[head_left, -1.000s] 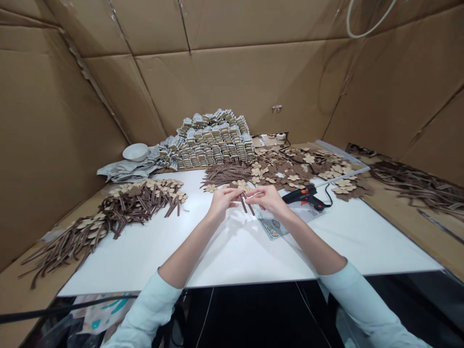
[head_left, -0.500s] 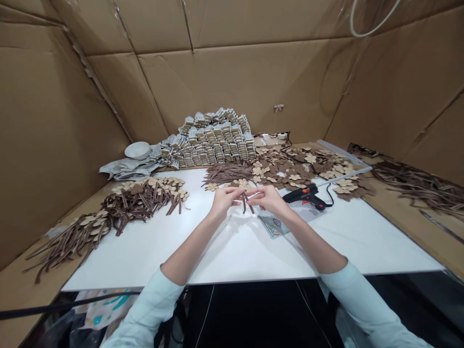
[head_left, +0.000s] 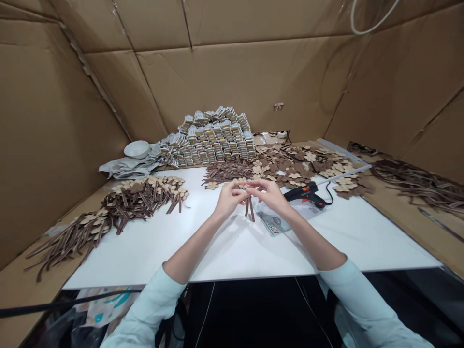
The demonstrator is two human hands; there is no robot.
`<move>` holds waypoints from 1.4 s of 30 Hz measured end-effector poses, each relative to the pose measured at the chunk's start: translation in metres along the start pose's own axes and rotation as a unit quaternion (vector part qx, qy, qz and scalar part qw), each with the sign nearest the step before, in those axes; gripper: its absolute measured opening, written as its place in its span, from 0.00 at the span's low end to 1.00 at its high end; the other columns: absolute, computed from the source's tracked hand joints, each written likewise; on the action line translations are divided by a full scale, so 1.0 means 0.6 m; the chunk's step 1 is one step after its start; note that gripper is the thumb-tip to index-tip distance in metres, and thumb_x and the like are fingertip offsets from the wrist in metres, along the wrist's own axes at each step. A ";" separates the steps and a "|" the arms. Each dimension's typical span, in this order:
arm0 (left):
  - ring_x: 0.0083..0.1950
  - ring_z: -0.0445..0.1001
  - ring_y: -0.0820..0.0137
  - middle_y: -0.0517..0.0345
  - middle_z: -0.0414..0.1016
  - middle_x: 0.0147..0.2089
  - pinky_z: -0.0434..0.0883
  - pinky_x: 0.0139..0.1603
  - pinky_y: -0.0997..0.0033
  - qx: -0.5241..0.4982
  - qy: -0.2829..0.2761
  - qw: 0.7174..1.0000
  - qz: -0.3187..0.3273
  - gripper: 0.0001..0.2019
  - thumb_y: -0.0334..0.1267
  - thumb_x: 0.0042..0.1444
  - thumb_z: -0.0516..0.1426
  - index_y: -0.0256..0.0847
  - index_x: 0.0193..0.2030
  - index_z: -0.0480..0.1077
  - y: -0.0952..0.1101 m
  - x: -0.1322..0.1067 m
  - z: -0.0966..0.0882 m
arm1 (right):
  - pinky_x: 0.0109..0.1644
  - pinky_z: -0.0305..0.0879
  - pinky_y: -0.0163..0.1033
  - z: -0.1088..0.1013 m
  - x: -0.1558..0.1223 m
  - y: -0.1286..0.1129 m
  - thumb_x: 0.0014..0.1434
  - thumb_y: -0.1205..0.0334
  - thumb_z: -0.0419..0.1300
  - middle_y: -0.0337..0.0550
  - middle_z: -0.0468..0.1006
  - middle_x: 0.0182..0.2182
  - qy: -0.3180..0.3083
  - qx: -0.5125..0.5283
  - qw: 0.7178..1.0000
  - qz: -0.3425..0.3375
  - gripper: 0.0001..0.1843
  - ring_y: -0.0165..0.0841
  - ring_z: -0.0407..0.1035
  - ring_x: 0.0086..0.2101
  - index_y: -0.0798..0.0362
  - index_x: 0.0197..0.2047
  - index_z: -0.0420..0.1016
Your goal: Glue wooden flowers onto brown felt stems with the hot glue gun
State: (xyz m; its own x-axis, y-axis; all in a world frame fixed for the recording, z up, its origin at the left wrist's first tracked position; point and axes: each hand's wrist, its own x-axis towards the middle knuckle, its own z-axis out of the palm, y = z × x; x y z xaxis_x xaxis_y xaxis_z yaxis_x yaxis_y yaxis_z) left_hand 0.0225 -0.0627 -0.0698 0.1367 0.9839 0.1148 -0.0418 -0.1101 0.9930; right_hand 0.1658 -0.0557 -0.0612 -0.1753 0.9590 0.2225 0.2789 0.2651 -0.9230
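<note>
My left hand (head_left: 228, 197) and my right hand (head_left: 268, 193) meet above the middle of the white board (head_left: 224, 246), fingers pinched together on a small brown strip piece (head_left: 250, 208) whose two ends hang down between them. A black and orange glue gun (head_left: 306, 193) lies just right of my right hand, on a clear plastic sheet (head_left: 275, 223). Both forearms wear pale sleeves.
A heap of brown strips with wooden flowers (head_left: 137, 195) lies at the left. More strips (head_left: 226, 170) and flower cut-outs (head_left: 304, 166) lie behind the hands. Stacked small packets (head_left: 213, 137) and a white bowl (head_left: 136, 149) stand at the back. Cardboard walls enclose the table.
Both hands have lifted slightly and closed nearer together; the brown strip piece now hangs more upright between the fingertips.
</note>
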 end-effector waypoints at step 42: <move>0.26 0.71 0.70 0.56 0.75 0.22 0.68 0.31 0.72 0.181 0.135 0.974 -0.029 0.10 0.37 0.29 0.64 0.35 0.23 0.76 0.009 0.042 -0.108 | 0.39 0.62 0.36 0.044 0.000 0.019 0.54 0.65 0.53 0.47 0.77 0.34 -0.089 -0.261 0.958 -0.075 0.10 0.33 0.69 0.35 0.58 0.35 0.74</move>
State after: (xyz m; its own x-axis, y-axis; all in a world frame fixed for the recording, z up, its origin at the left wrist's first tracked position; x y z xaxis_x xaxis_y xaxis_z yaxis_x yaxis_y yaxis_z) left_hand -0.0383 -0.0295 -0.0635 -0.1391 0.9856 0.0960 0.3173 -0.0475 0.9472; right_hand 0.1438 -0.0552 -0.0799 -0.3966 0.8860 0.2401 0.6640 0.4575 -0.5915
